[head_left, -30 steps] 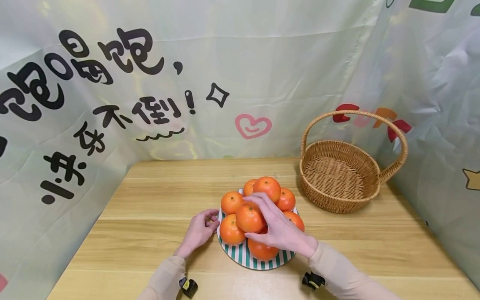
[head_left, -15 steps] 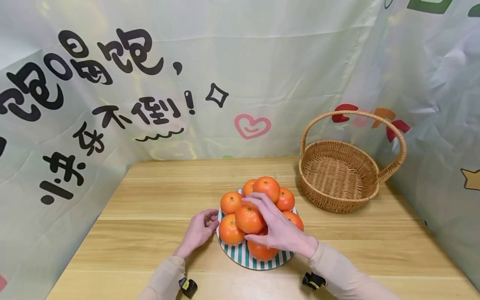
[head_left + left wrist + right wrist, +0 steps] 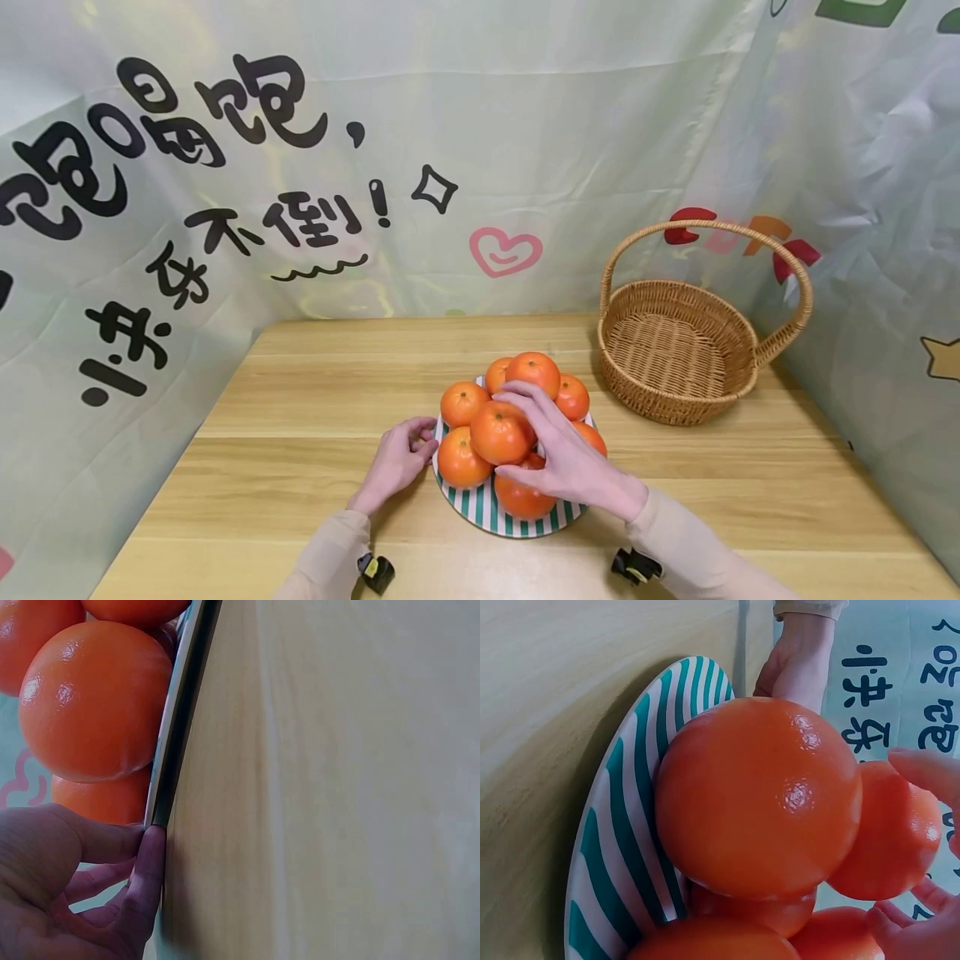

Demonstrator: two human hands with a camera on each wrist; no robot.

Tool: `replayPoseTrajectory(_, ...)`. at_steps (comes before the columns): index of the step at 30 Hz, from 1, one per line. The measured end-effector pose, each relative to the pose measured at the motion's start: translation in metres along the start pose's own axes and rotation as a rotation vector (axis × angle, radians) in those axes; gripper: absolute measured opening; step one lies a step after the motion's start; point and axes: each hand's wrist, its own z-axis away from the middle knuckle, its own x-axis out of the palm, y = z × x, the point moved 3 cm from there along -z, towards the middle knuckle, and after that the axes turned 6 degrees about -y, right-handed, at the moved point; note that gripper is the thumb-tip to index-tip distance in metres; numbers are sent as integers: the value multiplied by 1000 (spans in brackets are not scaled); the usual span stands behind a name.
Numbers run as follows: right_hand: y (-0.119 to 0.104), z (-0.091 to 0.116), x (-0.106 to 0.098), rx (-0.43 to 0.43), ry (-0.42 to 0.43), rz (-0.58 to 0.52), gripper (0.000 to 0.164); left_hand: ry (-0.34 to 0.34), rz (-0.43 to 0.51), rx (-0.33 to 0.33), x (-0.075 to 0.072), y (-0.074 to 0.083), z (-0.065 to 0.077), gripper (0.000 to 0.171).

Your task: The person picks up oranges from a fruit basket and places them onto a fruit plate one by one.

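Several oranges are heaped on a round plate [image 3: 480,510] with green and white stripes. In the head view my left hand [image 3: 397,458] lies at the plate's left side; the left wrist view shows the thumb and a finger of that hand [image 3: 82,892] pinching the rim. My right hand [image 3: 573,458] spans an upper orange [image 3: 500,432], its fingers and thumb spread about the fruit's right side. The right wrist view shows fingertips beside an orange [image 3: 885,832]; whether they press on it I cannot tell. Another orange [image 3: 533,374] sits high at the back of the heap.
A wicker basket [image 3: 678,408] with a tall handle stands at the back right of the wooden table [image 3: 315,383], nothing in it. A printed cloth [image 3: 420,275] hangs behind and at both sides. Black straps circle both sleeves.
My right hand has shifted slightly right, its fingertips drawing back from the upper orange's left side, while the orange stays put. The left hand has kept its hold on the rim.
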Motion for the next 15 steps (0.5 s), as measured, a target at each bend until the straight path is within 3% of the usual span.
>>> replayPoseTrajectory(15, 5, 16, -25, -2, 52, -1, 71, 1, 6, 8, -7, 9, 4, 35)
